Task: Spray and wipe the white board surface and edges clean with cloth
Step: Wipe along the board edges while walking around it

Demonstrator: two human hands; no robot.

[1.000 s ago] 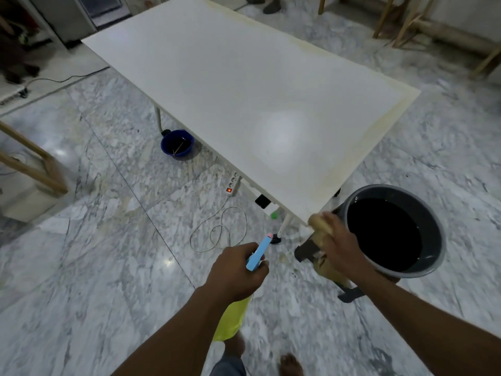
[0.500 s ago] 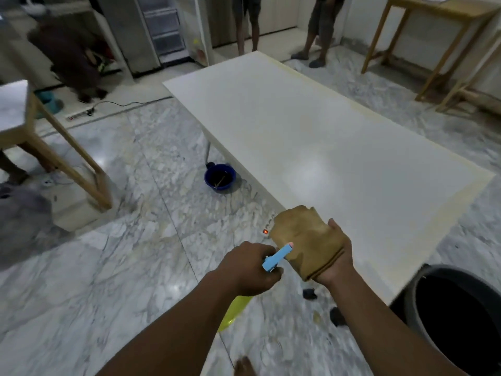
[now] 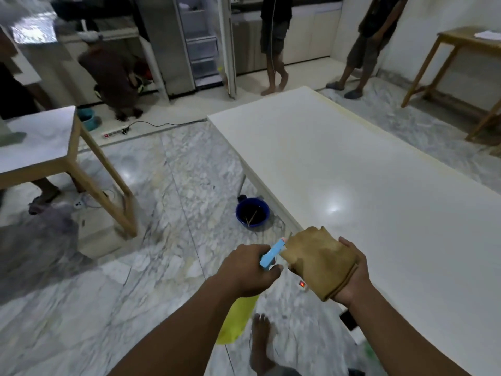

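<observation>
Brown folded cloth (image 3: pixel 320 263) is lying spread over the right hand (image 3: pixel 353 278), which is grasping it from beneath, ready for wiping; the left hand (image 3: pixel 246 270) is clenching around the spray bottle (image 3: pixel 272 252), its blue nozzle pointing at the cloth, probably to wet it; the white desk (image 3: pixel 352 172) is stretching away just beyond the right hand.

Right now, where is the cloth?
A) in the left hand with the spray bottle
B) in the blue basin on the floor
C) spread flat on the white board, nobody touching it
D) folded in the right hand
D: the right hand grips the folded brown cloth, while the left hand holds only the spray bottle.
</observation>
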